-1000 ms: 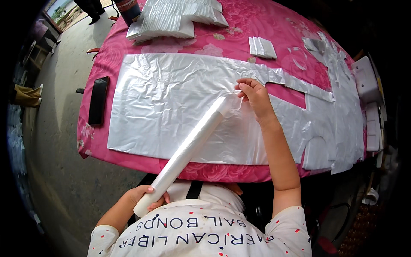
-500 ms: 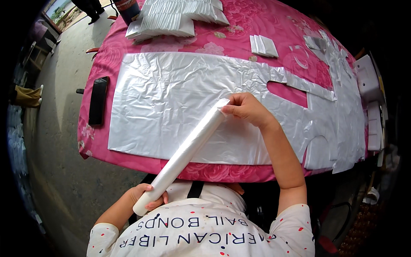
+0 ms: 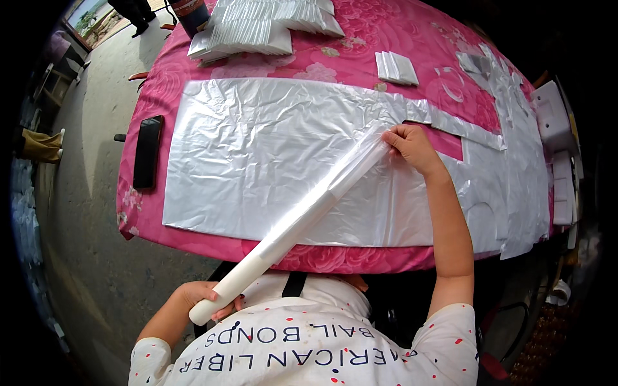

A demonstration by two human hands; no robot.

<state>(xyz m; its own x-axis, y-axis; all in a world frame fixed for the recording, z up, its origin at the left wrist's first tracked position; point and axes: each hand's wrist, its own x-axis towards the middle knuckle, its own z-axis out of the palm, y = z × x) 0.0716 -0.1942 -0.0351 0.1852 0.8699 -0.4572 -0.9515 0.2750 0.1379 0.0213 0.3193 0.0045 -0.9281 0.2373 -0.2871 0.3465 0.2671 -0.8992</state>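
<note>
A long white roll of plastic film [image 3: 277, 243] slants from near my body up over the table. Around its lower end my left hand [image 3: 203, 298] is closed. Thin translucent plastic [image 3: 357, 166] extends beyond the solid part of the roll. My right hand [image 3: 412, 148] pinches the far end of that plastic, with the fingertips together. Beneath lie flat, wrinkled silvery-white plastic bags [image 3: 238, 148], spread over the table with handle-like strips and a cut-out at the right. The roll hides part of them.
A pink floral tablecloth [image 3: 360, 258] covers the table. At the left edge lies a black phone [image 3: 148, 152]. Folded white packets [image 3: 251, 35] are piled at the back beside a dark container [image 3: 189, 16]; a smaller stack [image 3: 396, 69] sits farther right. White plastic boxes [image 3: 552, 116] stand at the right edge.
My right hand has moved right and slightly up, drawing translucent plastic out past the roll's end. My left hand and the roll's lower end have shifted slightly left and down.
</note>
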